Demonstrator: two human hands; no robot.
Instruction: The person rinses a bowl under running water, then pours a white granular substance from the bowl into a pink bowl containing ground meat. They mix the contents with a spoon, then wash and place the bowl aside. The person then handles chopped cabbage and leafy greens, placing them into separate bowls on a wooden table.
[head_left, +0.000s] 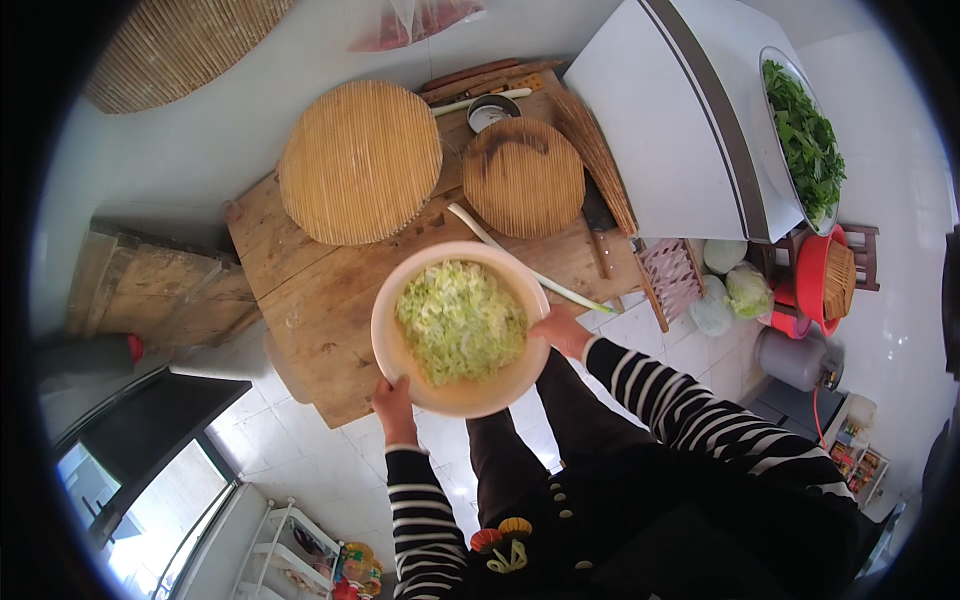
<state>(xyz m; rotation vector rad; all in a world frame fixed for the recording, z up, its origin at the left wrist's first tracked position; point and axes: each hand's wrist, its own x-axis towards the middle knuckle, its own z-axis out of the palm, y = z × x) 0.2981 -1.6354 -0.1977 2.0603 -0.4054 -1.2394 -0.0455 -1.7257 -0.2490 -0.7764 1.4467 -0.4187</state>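
Observation:
Between my two hands is a round, pale basin (386, 315) of chopped light-green cabbage (461, 319). My left hand (395, 409) grips its lower left rim, thumb on the inner side. On the right rim, my right hand (561, 331) has hold too, its fingers partly hidden by the basin. The basin is over the near edge of a wooden table (315, 315), covering part of it. Just beyond lies a long green onion (517, 262). Farther back are a large round reed mat (361, 163) and a smaller scorched one (523, 178).
A small metal bowl (491, 112) and sticks (480, 79) lie along the wall. A cleaver (598, 217) and a straw brush (592, 157) are by the white fridge (652, 127). On the fridge sits a tray of leafy greens (802, 139). Cabbages (748, 291) and a gas cylinder (791, 360) stand right.

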